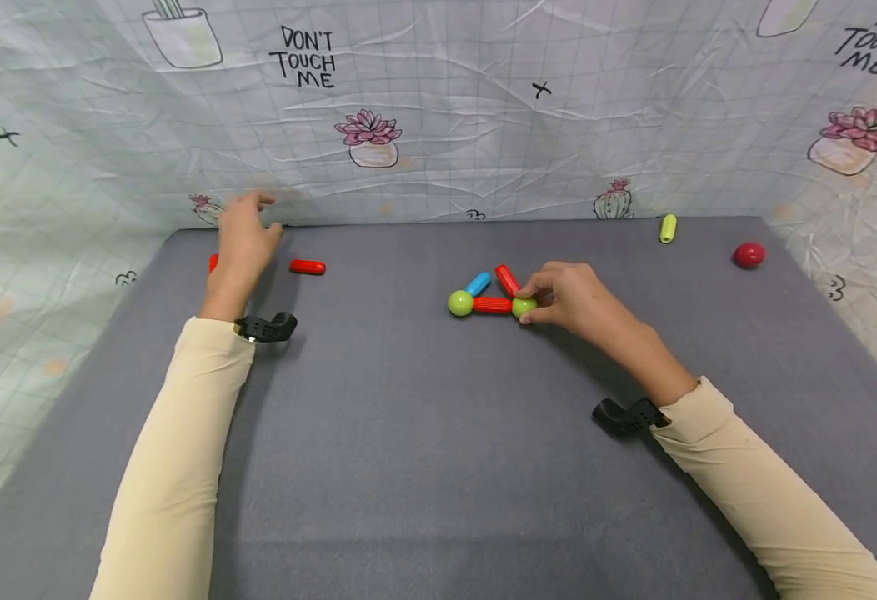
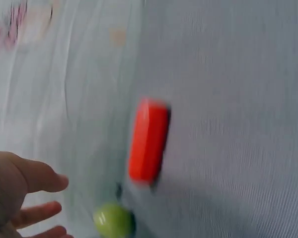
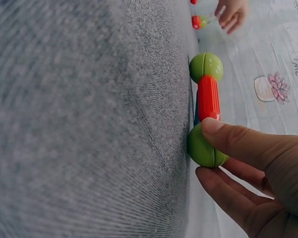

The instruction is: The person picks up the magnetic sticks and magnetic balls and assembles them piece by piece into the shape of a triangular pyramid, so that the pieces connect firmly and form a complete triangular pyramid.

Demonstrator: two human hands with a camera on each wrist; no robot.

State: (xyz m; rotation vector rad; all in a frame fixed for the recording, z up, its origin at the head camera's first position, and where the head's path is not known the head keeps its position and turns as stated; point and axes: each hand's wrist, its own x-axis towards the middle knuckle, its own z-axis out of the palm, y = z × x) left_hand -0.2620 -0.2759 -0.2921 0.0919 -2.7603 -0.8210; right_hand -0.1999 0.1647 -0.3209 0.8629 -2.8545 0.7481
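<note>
Right hand (image 1: 577,298) pinches a green ball (image 1: 524,307) with thumb and fingers, out on the gray mat (image 1: 408,433). Stuck to that ball: a red stick (image 1: 492,305) lying flat, with a second green ball (image 1: 460,302) on its far end. Touching too: a blue stick (image 1: 478,283) and another red stick (image 1: 507,279), both slanted. Left hand (image 1: 243,237) at the back edge, fingers loose, holding nothing, near a lone red stick (image 1: 308,267). Farther right, well apart: a green stick (image 1: 667,227) and a red ball (image 1: 749,254)

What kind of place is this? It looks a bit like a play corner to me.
Probably a small tabletop recording booth, not a playroom: a grey mat walled in by a cactus-print cloth backdrop, toy rods and balls scattered about, and a black camera strapped at each wrist.
</note>
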